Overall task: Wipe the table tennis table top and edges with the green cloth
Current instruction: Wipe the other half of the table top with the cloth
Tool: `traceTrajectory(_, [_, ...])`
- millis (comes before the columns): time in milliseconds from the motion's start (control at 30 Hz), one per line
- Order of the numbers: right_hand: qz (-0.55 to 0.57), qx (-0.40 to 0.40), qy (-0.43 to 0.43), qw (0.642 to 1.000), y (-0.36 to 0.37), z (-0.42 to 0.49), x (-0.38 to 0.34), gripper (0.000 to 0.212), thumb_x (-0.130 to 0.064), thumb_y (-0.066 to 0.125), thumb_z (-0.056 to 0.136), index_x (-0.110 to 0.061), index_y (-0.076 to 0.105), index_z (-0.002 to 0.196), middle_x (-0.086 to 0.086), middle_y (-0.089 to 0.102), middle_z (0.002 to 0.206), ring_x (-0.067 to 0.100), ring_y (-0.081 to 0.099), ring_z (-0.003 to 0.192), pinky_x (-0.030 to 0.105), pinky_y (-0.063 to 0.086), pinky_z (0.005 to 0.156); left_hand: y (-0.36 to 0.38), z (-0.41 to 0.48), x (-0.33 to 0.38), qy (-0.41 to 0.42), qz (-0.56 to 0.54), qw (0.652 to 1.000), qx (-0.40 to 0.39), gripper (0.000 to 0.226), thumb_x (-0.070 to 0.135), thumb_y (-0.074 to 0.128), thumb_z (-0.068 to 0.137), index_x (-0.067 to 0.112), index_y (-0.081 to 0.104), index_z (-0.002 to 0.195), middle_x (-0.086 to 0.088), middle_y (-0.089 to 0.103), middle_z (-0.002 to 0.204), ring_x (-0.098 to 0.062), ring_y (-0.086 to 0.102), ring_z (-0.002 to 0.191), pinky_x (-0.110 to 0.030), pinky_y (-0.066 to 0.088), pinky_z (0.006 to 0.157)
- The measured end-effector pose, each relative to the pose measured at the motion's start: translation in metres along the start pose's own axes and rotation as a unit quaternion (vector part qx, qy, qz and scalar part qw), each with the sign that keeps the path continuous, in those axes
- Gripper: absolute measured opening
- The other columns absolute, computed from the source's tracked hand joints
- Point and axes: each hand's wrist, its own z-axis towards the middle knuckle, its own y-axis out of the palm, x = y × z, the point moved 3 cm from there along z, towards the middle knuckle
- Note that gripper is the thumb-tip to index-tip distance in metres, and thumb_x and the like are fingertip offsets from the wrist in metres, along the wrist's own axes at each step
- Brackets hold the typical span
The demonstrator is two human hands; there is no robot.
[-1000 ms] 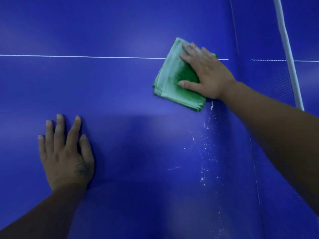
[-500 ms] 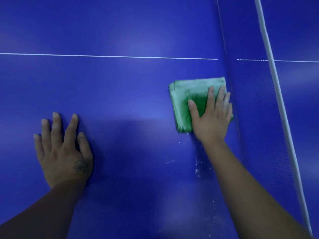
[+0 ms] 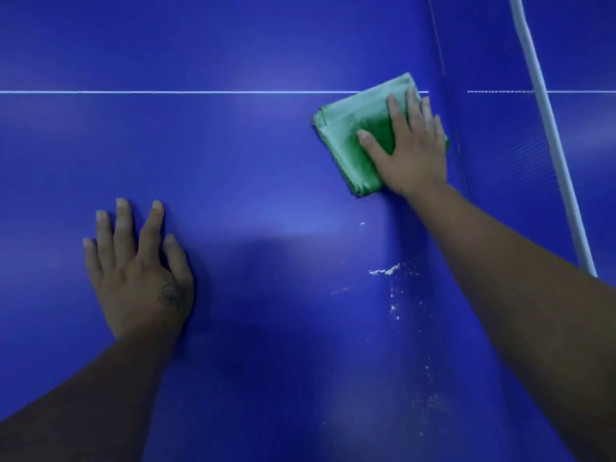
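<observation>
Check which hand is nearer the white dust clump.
Right. Right hand presses the green cloth just beyond the dust clump; left hand lies flat far to its left.

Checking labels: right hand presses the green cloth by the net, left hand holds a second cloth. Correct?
No. In the head view the left hand holds nothing; it lies flat on the table top, fingers spread. The right hand does press the green cloth by the net.

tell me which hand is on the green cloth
The right hand, pressing flat on the green cloth; the left hand rests on the bare blue table, touching no cloth.
</observation>
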Motion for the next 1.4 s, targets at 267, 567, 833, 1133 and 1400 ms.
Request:
traceTrajectory(267, [0.024,0.017,0.15,0.988,0.006,-0.085,0.037,0.097,-0.088,0.022,0.098,-0.029,0.012,0.174,0.001,-0.003,0.183,0.027,-0.002,0.169,0.051,0.003,0.135,-0.001,-0.002,0.0,-0.004,-0.002,1.0,-0.003,0.051,0.039,0.038,0.113,0.029,0.046,0.163,-0.006,0.028,0.177,-0.03,0.018,0.166,-0.051,0.009,0.135])
traceTrajectory(567, [0.038,0.013,0.285,0.958,0.026,-0.277,0.004,0.094,-0.081,0.027,0.101,-0.025,0.013,0.175,0.006,0.002,0.183,0.029,0.0,0.169,0.051,0.006,0.134,0.002,-0.001,-0.003,-0.006,-0.004,1.0,0.002,0.052,0.043,0.033,0.113,0.032,0.044,0.163,-0.006,0.029,0.177,-0.031,0.018,0.166,-0.051,0.009,0.135])
traceTrajectory(833, [0.091,0.022,0.436,0.895,0.022,-0.182,-0.011,0.098,-0.088,0.021,0.098,-0.03,0.003,0.175,0.013,-0.012,0.182,0.038,-0.012,0.167,0.056,-0.004,0.133,0.004,-0.002,-0.007,-0.005,-0.004,1.0,-0.006,0.054,0.043,0.033,0.112,0.032,0.043,0.164,-0.007,0.027,0.178,-0.033,0.017,0.166,-0.054,0.009,0.135])
traceTrajectory(1133, [0.019,0.013,0.155,0.988,0.044,-0.259,-0.059,0.093,-0.092,0.022,0.094,-0.043,0.012,0.173,0.009,-0.004,0.183,0.035,-0.005,0.168,0.055,0.003,0.133,0.002,-0.002,-0.008,0.004,-0.003,0.999,-0.032,0.058,0.044,0.027,0.11,0.032,0.037,0.166,-0.009,0.021,0.179,-0.036,0.012,0.167,-0.058,0.006,0.134])
traceTrajectory(1400, [-0.024,-0.024,-0.002,0.999,0.057,-0.382,-0.048,0.092,-0.089,0.024,0.098,-0.038,0.01,0.174,0.009,-0.01,0.182,0.035,-0.008,0.168,0.058,0.005,0.135,-0.007,-0.008,-0.01,0.022,-0.021,0.995,-0.098,0.063,0.047,0.024,0.111,0.027,0.028,0.171,-0.01,0.011,0.181,-0.036,0.004,0.168,-0.058,0.003,0.135])
